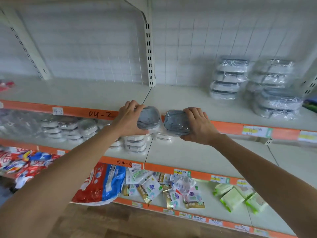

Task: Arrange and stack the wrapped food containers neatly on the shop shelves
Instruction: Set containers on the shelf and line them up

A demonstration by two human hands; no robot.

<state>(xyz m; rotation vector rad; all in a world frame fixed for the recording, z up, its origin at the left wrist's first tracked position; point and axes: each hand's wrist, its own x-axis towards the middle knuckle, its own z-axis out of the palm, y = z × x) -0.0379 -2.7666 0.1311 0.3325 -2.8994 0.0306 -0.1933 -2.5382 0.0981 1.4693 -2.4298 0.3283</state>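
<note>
My left hand (127,118) grips a wrapped container with a grey lid (148,118), held in the air in front of the orange edge of the upper shelf (103,93). My right hand (199,125) grips a second grey-lidded container (175,122) beside the first; the two lids are close together but apart. On the upper shelf's right stand stacks of wrapped containers (228,79), (274,93). More wrapped containers are stacked on the middle shelf below my hands (135,143) and to the left (68,129).
A slotted white upright (149,54) divides the upper shelf's back wall. The lower shelf holds a red and blue bag (103,184), small sachets (163,188) and green packs (235,194). Red packets (22,160) lie at the far left. Wood floor shows below.
</note>
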